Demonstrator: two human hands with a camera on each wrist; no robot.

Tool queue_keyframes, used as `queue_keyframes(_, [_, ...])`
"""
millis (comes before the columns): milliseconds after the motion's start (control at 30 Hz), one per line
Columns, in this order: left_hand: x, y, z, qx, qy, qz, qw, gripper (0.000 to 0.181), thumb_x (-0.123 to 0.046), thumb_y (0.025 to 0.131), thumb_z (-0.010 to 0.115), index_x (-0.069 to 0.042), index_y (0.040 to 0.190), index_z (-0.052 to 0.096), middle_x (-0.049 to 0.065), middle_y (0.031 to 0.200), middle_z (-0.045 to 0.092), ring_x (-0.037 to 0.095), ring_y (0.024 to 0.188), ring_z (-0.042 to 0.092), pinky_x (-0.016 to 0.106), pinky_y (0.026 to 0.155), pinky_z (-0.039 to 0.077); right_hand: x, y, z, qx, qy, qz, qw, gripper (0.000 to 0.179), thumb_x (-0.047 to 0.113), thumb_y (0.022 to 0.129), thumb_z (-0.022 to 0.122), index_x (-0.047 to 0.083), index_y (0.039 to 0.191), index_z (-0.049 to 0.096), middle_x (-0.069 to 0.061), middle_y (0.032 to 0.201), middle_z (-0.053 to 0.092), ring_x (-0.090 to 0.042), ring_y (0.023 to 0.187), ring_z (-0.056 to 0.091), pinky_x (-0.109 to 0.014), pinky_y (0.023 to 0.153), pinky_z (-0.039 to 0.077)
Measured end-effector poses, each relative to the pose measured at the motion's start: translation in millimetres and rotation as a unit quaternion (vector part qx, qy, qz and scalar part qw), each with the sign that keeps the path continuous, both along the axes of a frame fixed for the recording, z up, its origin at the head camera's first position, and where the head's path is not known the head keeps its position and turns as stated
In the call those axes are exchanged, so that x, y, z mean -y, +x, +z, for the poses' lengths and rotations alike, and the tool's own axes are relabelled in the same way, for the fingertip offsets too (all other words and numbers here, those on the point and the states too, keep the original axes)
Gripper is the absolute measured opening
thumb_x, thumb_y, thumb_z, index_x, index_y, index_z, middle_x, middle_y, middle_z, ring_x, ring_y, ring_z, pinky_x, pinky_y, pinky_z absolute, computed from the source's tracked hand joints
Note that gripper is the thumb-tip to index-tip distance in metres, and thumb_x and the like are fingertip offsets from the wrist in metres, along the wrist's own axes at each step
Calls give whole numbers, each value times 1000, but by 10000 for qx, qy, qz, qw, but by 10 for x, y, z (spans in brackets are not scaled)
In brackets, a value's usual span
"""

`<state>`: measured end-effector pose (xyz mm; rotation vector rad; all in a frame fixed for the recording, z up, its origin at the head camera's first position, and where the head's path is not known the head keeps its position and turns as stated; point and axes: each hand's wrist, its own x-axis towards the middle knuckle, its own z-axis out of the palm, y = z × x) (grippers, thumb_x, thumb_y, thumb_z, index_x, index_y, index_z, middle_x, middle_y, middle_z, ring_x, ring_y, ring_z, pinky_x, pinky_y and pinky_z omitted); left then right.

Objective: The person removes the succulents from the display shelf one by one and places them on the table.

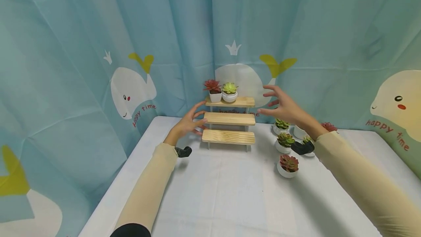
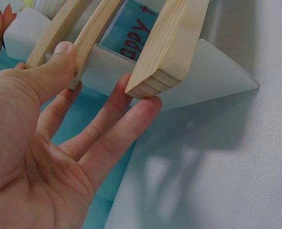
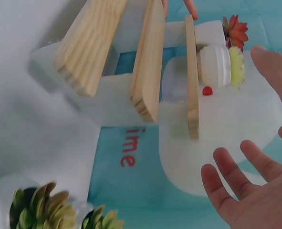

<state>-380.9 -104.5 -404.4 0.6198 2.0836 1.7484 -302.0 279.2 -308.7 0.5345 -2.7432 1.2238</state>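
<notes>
A three-step wooden stand (image 1: pixel 229 119) with pale side supports stands at the back of the table. On its top step sit a red succulent (image 1: pixel 212 85) in a square white pot and, beside it, a light green succulent (image 1: pixel 230 90) in a round white pot. My left hand (image 1: pixel 187 123) is at the stand's left side. In the left wrist view, its thumb touches the end of the middle plank (image 2: pixel 86 45), and spread fingertips touch the lowest plank (image 2: pixel 169 52). My right hand (image 1: pixel 284 107) hovers right of the top step, fingers spread, holding nothing.
Several potted succulents stand on the table right of the stand, among them a red one (image 1: pixel 288 164) nearest the front and a green one (image 1: pixel 284 142) behind it. A blue curtain (image 1: pixel 184 39) with whale prints hangs behind the white table (image 1: pixel 210 193).
</notes>
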Motion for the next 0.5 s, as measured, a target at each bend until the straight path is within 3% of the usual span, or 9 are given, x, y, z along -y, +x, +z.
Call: queue_keyframes(500, [-9,5,-5,-5,6,-1,10000,78,-15,103,65,-43,162,22,13,167,27,34,96,72,50,73,62,405,-342,-41,122,-449,-6,9989,89,34,91,81,18,161,27,-21,153,45,-45,126,56,-61,97,50])
